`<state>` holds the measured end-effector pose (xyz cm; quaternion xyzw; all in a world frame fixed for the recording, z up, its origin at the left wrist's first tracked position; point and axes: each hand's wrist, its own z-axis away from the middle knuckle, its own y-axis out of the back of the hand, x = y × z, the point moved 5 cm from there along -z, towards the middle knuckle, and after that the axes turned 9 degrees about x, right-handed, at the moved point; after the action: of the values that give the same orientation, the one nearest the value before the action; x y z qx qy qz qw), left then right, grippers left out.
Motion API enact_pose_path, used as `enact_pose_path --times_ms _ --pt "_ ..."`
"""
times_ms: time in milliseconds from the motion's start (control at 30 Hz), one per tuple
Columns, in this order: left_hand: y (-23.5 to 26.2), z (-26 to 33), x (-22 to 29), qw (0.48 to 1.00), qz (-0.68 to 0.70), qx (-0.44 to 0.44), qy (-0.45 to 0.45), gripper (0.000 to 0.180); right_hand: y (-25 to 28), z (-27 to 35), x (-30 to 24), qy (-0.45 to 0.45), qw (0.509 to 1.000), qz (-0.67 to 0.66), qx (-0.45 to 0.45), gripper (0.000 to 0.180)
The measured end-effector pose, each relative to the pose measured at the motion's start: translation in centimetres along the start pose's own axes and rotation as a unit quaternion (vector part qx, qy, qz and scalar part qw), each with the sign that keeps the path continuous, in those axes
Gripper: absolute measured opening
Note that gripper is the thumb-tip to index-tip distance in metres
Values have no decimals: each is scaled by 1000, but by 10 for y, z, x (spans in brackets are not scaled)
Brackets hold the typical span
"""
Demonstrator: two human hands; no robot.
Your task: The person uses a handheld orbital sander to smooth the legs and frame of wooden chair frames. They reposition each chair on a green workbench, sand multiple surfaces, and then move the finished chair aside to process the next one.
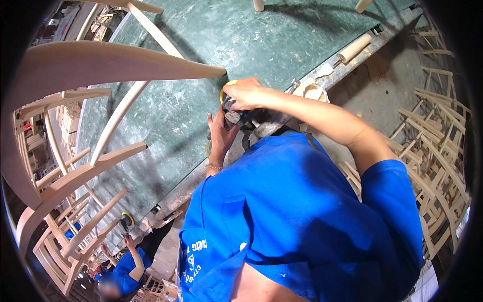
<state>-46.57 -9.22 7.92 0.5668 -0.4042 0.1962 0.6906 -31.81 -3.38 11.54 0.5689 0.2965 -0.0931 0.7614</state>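
Close to my chest, at the near edge of the green-topped table (pixel 166 121), I hold a small dark power sander (pixel 232 117) with a round, yellow-rimmed pad. My right hand (pixel 244 94) reaches across and grips it by the yellow rim. From below, my left hand (pixel 221 135) is closed about its body, partly hidden by the tool. Just beyond my right hand is the dark tip of a broad, curved wooden part (pixel 126 63), which belongs to a pale chair frame on the table.
A white cup (pixel 316 92) and a wooden roller-shaped piece (pixel 354 49) lie along the table edge to the right. Stacked chair frames (pixel 427 166) stand on the floor at right. A co-worker in blue (pixel 128 269) works at lower left beside another yellow-rimmed sander (pixel 126 220).
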Motion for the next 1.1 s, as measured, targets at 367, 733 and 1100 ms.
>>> enact_pose_path --times_ms 367,733,1100 --pt "-3 0 12 999 29 25 -34 69 6 4 5 40 998 -11 -49 38" --pt "1 0 19 999 24 22 -39 75 21 13 4 43 988 -51 -138 43" --pt "-4 -1 18 999 6 -4 -45 75 11 17 0 45 998 -33 0 40"
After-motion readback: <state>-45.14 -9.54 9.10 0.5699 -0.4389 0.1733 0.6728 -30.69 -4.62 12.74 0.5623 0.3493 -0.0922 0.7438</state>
